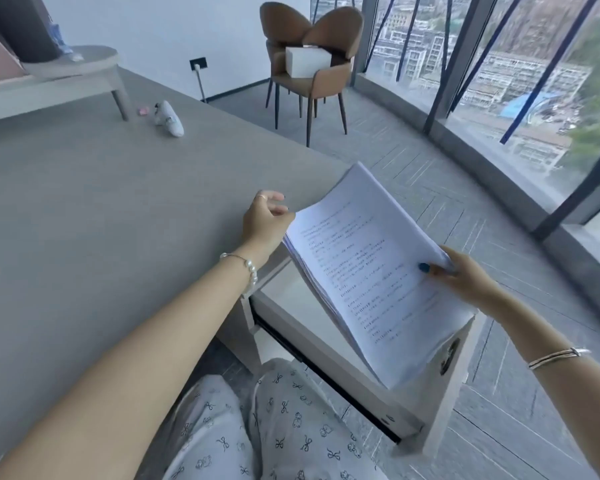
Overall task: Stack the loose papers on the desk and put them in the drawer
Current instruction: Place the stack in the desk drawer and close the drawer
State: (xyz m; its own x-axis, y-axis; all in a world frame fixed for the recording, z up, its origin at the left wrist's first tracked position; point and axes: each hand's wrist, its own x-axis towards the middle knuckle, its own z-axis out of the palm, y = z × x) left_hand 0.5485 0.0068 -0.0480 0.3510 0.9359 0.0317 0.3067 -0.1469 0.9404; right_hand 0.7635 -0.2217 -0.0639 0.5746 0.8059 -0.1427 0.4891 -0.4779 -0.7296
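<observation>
Both hands on the paper stack [371, 268] over the open drawer [326, 337]: right hand [465, 278] pinches the edge, left hand [265, 221] grips the corner w/ fingertips hidden; print too blurry to read.

Left hand [265, 220]: we reach it forward, forearm stretched out, fingers loosely curled, pinching at a corner.
Right hand [465, 277]: we grip with thumb on top, fingers underneath, wrist bent inward.
Wrists: we wear a bracelet on each.
</observation>
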